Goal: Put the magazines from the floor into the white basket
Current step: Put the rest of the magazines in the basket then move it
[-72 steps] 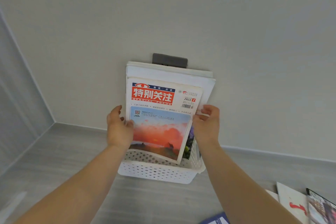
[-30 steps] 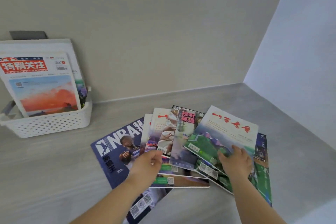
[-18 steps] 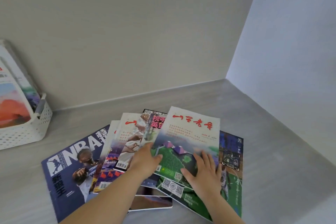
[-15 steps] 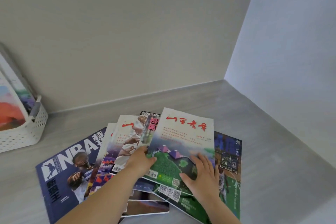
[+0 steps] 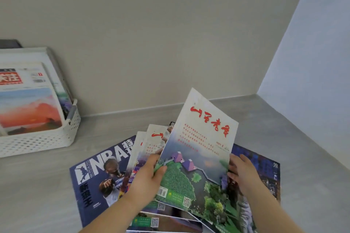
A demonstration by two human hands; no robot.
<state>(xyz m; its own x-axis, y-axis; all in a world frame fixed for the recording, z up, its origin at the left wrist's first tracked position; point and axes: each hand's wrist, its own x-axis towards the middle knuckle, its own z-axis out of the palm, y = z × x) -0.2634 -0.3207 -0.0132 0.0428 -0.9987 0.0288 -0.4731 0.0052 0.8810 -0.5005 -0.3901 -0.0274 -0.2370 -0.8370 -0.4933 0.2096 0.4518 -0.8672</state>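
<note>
A magazine with red calligraphy and a green landscape cover is tilted up off the pile. My left hand grips its left edge, thumb on the cover. My right hand holds its right edge, fingers curled behind it. Under it, several magazines lie fanned on the grey floor: a dark blue NBA magazine at the left, a white one with red script and a dark blue one at the right. The white basket stands at the left against the wall, with several magazines upright inside, a red-titled sunset cover in front.
The beige wall runs behind the basket and the pile. A pale blue wall meets it in a corner at the right. Bare grey floor lies between the basket and the pile.
Both hands have lifted the red-calligraphy magazine up off the fanned pile and tilted it upright. The view has swung back left, showing more of the basket.
</note>
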